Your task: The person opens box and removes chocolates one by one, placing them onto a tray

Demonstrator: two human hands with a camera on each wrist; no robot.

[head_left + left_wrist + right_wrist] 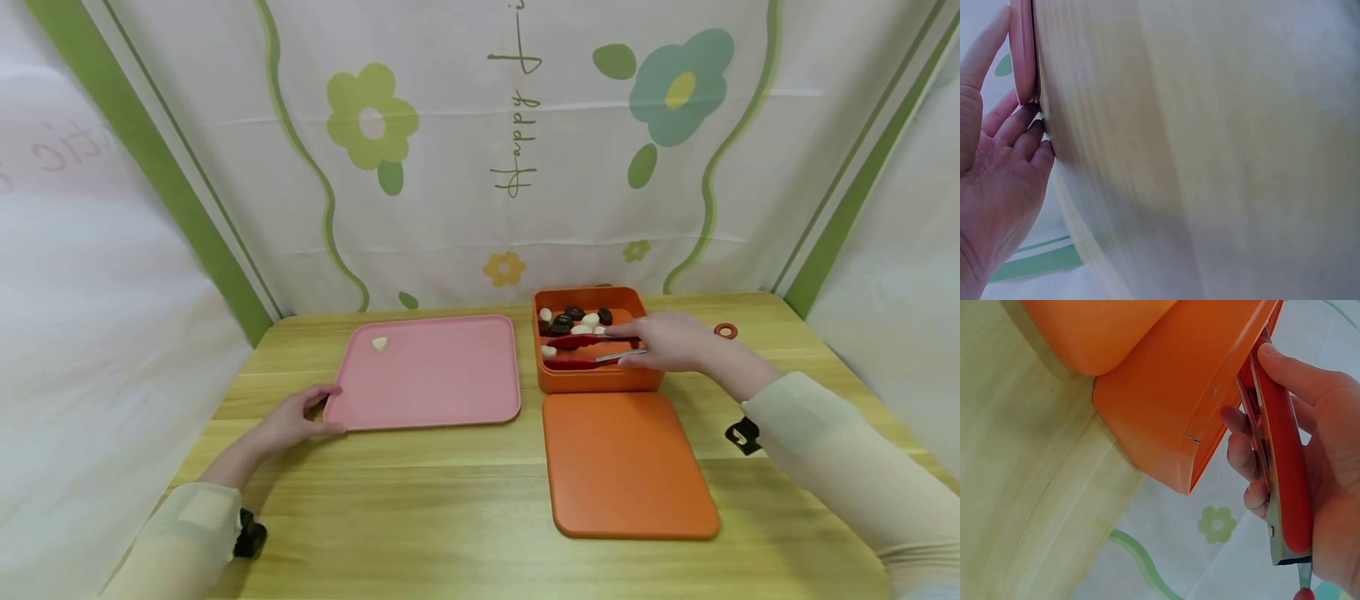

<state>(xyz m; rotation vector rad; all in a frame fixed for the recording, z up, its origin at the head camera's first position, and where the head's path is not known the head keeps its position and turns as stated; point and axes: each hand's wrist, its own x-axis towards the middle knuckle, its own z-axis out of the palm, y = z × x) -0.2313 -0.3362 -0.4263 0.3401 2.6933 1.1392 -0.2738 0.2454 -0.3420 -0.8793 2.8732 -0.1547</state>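
My right hand (671, 340) grips red-and-metal tongs (1285, 462), thumb on one arm and fingers curled round the other. The tongs' red tips stand apart inside an orange box (600, 381), among smooth black and white pebble-like pieces (574, 313). Whether a piece lies between the tips is hard to tell. At the near left corner of a pink tray (442, 375), my left hand (288, 421) holds the rim between thumb and fingers. One small whitish piece (380, 342) lies near the tray's far left corner.
An orange lid (630, 467) lies flat in front of the box. Just past my right hand shows a red ring (725, 331), in line with the tongs. A printed white cloth (450, 208) hangs behind the wooden table (420, 517) and at both sides.
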